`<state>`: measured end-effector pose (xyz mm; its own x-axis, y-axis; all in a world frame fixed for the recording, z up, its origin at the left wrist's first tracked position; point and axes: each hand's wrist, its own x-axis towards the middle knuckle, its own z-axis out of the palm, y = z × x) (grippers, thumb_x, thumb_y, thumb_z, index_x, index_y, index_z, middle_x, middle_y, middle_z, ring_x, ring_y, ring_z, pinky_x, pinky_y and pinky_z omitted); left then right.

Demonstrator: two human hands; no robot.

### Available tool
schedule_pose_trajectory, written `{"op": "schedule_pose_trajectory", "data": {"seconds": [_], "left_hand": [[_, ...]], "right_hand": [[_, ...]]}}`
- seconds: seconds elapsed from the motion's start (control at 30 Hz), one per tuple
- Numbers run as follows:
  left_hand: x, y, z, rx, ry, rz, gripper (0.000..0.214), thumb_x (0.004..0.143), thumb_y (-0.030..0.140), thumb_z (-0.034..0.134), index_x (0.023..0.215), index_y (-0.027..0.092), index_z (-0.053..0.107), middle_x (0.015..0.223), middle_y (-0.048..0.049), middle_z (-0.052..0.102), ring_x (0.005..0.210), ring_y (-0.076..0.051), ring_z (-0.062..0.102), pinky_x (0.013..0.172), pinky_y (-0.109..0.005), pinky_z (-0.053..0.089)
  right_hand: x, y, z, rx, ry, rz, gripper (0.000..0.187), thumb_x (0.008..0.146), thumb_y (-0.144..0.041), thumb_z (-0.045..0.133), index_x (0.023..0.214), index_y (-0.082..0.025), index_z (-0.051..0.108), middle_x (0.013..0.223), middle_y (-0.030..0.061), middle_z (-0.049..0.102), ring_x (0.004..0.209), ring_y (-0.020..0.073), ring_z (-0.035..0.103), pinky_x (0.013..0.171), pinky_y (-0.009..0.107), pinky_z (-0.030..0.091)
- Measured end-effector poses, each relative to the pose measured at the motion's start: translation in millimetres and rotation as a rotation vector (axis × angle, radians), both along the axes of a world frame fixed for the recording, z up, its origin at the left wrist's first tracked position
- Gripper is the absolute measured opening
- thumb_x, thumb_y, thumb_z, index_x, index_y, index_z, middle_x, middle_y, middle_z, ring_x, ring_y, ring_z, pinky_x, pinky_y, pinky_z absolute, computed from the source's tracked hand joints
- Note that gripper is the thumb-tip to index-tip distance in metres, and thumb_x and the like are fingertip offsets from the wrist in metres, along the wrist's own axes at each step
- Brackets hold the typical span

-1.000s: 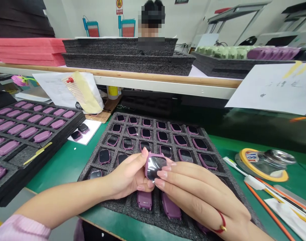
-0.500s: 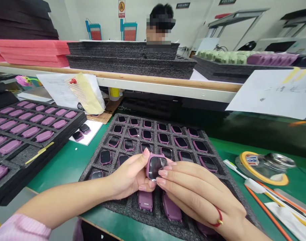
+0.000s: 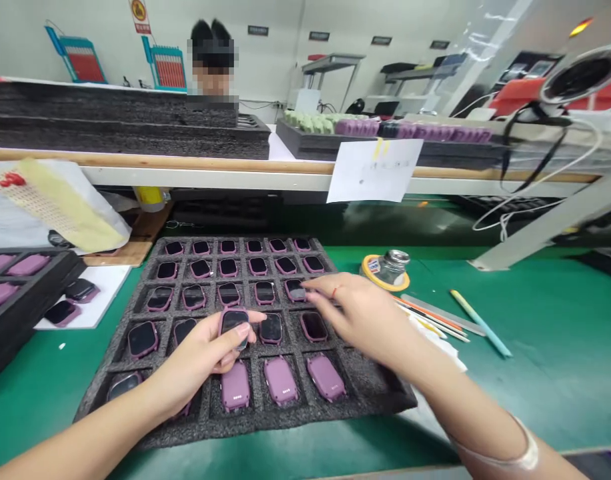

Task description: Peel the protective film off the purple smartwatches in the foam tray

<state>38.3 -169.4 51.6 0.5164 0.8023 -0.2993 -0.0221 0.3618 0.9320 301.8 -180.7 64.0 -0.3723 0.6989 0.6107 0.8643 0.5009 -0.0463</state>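
My left hand (image 3: 201, 357) holds a purple watch body (image 3: 234, 321) screen up, just above the black foam tray (image 3: 373, 387). That tray holds several purple watch bodies in its cells; most lie screen up, and three in the front row (image 3: 280, 380) lie face down. My right hand (image 3: 358, 313) hovers over the right side of the tray with its fingers spread. It holds nothing, and its fingertips reach toward a watch body (image 3: 295, 290) in the middle rows.
A tape roll with a metal cup (image 3: 385, 269) and several sticks and pens (image 3: 455, 317) lie right of the tray on the green mat. Another foam tray (image 3: 20, 280) of purple parts sits at left. A person sits behind the raised shelf (image 3: 210, 170). A paper sign (image 3: 374, 170) hangs from the shelf.
My right hand has let go of the watch body and moved right over the tray. The left hand alone holds it, lower. The camera has swung to the right.
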Motion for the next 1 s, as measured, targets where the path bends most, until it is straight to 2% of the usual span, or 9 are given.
{"op": "schedule_pose_trajectory", "data": {"seconds": [0.07, 0.17, 0.33, 0.47, 0.6, 0.73, 0.83, 0.9, 1.0], "left_hand": [[0.3, -1.4, -2.4, 0.016, 0.065, -0.019, 0.051, 0.081, 0.049, 0.074, 0.120, 0.017, 0.067, 0.086, 0.0000, 0.056, 0.052, -0.003, 0.029, 0.050, -0.023, 0.019], [1.0, -2.6, -5.5, 0.061, 0.132, -0.024, 0.047, 0.085, 0.047, 0.070, 0.123, 0.019, 0.068, 0.086, -0.0004, 0.059, 0.054, -0.005, 0.032, 0.051, -0.023, 0.024], [1.9, -4.4, -2.3, 0.198, 0.183, -0.050, 0.035, 0.084, 0.037, 0.071, 0.115, 0.020, 0.074, 0.087, -0.0026, 0.069, 0.075, -0.015, 0.055, 0.072, -0.025, 0.042], [1.4, -8.0, 1.2, 0.249, 0.199, -0.080, 0.032, 0.086, 0.034, 0.067, 0.114, 0.021, 0.074, 0.089, -0.0021, 0.069, 0.082, -0.017, 0.058, 0.080, -0.028, 0.044], [1.4, -10.1, 2.1, 0.289, 0.171, -0.059, 0.025, 0.088, 0.032, 0.063, 0.106, 0.019, 0.074, 0.073, 0.0018, 0.058, 0.070, -0.013, 0.051, 0.070, -0.025, 0.041], [1.7, -11.0, -0.1, 0.288, 0.140, -0.057, 0.018, 0.089, 0.030, 0.061, 0.098, 0.018, 0.070, 0.073, 0.0029, 0.055, 0.062, -0.010, 0.045, 0.062, -0.023, 0.036], [1.5, -11.6, -2.3, 0.243, 0.083, -0.068, 0.016, 0.089, 0.030, 0.061, 0.097, 0.017, 0.067, 0.072, 0.0040, 0.052, 0.054, -0.008, 0.038, 0.054, -0.023, 0.031], [1.2, -11.0, -2.7, 0.236, 0.049, -0.070, 0.015, 0.088, 0.028, 0.062, 0.095, 0.016, 0.067, 0.071, 0.0037, 0.053, 0.054, -0.007, 0.037, 0.052, -0.022, 0.029], [0.5, -8.2, -1.9, 0.226, 0.046, -0.076, 0.019, 0.088, 0.032, 0.062, 0.095, 0.015, 0.068, 0.072, 0.0023, 0.054, 0.056, -0.008, 0.040, 0.053, -0.022, 0.030]], "right_hand": [[47.5, -0.6, -10.7, 0.035, -0.006, -0.082, 0.028, 0.091, -0.019, 0.060, 0.063, -0.023, 0.063, 0.047, -0.0028, 0.058, 0.036, 0.0139, 0.053, 0.042, 0.027, 0.042], [108.9, -4.6, -30.7, 0.099, -0.007, -0.106, 0.043, 0.093, -0.027, 0.058, 0.050, -0.025, 0.049, 0.033, -0.0079, 0.032, 0.022, 0.0079, 0.027, 0.033, 0.024, 0.029], [149.5, -13.7, -55.9, 0.125, -0.038, -0.092, 0.027, 0.092, -0.029, 0.055, 0.066, -0.028, 0.062, 0.050, 0.0003, 0.056, 0.035, 0.0159, 0.055, 0.031, 0.028, 0.036], [155.3, -12.9, -54.6, 0.152, -0.043, -0.063, 0.027, 0.095, -0.033, 0.052, 0.071, -0.029, 0.062, 0.054, 0.0008, 0.057, 0.038, 0.0180, 0.059, 0.032, 0.028, 0.041], [133.6, -11.9, -37.8, 0.178, -0.046, -0.097, 0.025, 0.099, -0.036, 0.047, 0.082, -0.027, 0.064, 0.062, 0.0051, 0.061, 0.041, 0.0192, 0.059, 0.031, 0.029, 0.039], [56.2, -30.0, -18.7, 0.213, -0.115, -0.191, 0.024, 0.101, -0.034, 0.045, 0.106, -0.023, 0.066, 0.081, 0.0103, 0.072, 0.051, 0.0222, 0.065, 0.033, 0.031, 0.041], [-5.6, -45.1, -12.1, 0.095, -0.105, 0.105, 0.027, 0.102, -0.028, 0.047, 0.120, -0.018, 0.063, 0.080, 0.0050, 0.071, 0.052, 0.0141, 0.063, 0.041, 0.024, 0.046], [-27.6, -47.3, -11.1, 0.070, -0.126, 0.170, 0.033, 0.103, -0.022, 0.043, 0.130, -0.015, 0.061, 0.072, 0.0016, 0.066, 0.050, 0.0119, 0.060, 0.045, 0.022, 0.046], [-30.8, -41.1, -9.7, 0.152, -0.226, -0.007, 0.039, 0.105, -0.027, 0.038, 0.132, -0.014, 0.063, 0.066, 0.0012, 0.060, 0.042, 0.0133, 0.050, 0.036, 0.028, 0.032]]}}
